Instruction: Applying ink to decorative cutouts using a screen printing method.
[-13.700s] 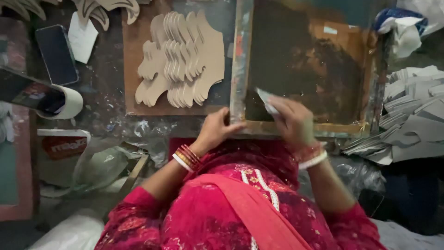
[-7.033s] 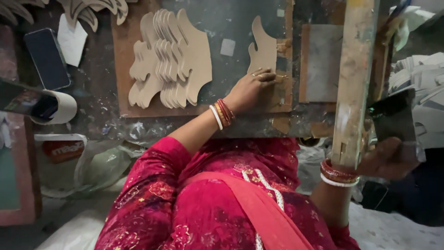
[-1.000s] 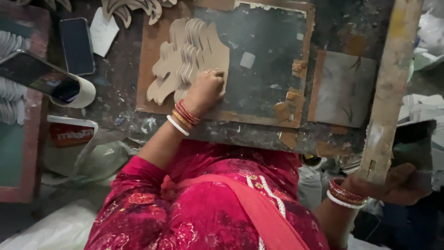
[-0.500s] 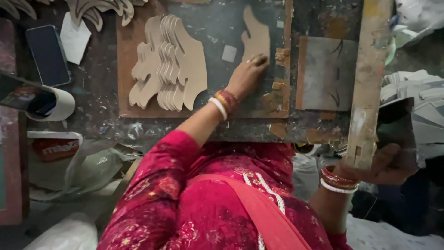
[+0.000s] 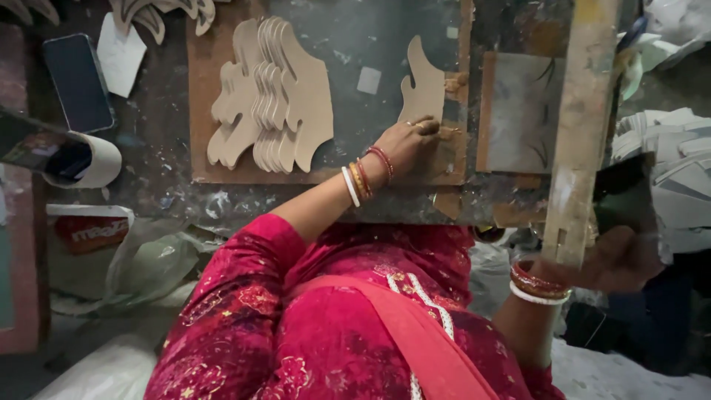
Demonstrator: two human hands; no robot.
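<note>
My left hand (image 5: 411, 141) now rests on the lower edge of the single tan cutout (image 5: 424, 92), fingers pressed flat on it rather than wrapped around it; a moment ago that hand was over at the fanned stack of cutouts (image 5: 270, 96), so one piece has been carried across and laid on the dark plate (image 5: 370, 44) of the bench (image 5: 155, 148), just left of the orange-stained corner. My right hand (image 5: 615, 259) is clenched around the bottom of the raised wooden frame (image 5: 585, 126), holding it tilted up and clear of the piece, as before. Judging by this, the cutout sits in position under the lifted frame
</note>
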